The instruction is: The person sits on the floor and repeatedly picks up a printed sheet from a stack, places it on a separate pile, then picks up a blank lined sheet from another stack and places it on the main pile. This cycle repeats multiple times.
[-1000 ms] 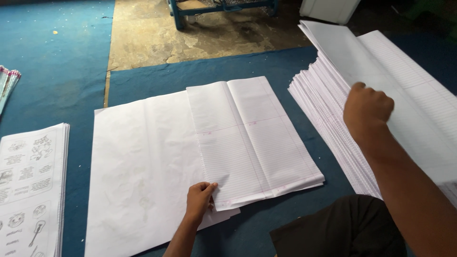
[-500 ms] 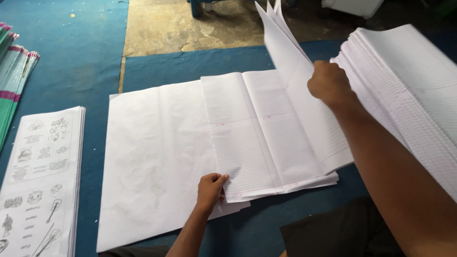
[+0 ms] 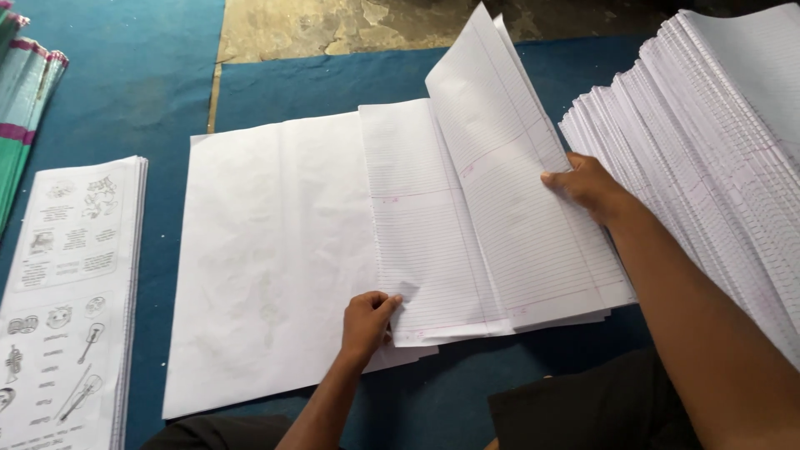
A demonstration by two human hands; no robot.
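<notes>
Here, at this instant, we logged the scene from largest item to smallest.

1. We saw a blue mat (image 3: 125, 100) covering the floor, with a bare patch of worn floor (image 3: 333, 25) past its far edge.
2. We noted a tall fanned stack of ruled sheets (image 3: 717, 142) at the right, well above the mat.
3. We recorded a large blank white sheet (image 3: 267, 258) lying flat in the middle, its right half under a smaller pile of ruled paper (image 3: 425, 242).
4. We noted a stack of printed picture sheets (image 3: 67, 300) at the left edge, and striped green and pink covers (image 3: 25, 92) at the far left corner.
5. We observed the lifted ruled sheets (image 3: 492, 125) standing tilted over the pile's right half, curving along their length with the top corner in the air.
6. We saw the right hand (image 3: 587, 185) closed on the right edge of those lifted sheets, thumb on top, and the left hand (image 3: 365, 321) pinching the near left corner of the pile against the blank sheet.
7. Handling, as we judged it: the sheets were thin, light and limp, liable to crease or slide on one another. We judged an edge grip near the middle of the long side, with the opposite corner pinned, the safest hold.
</notes>
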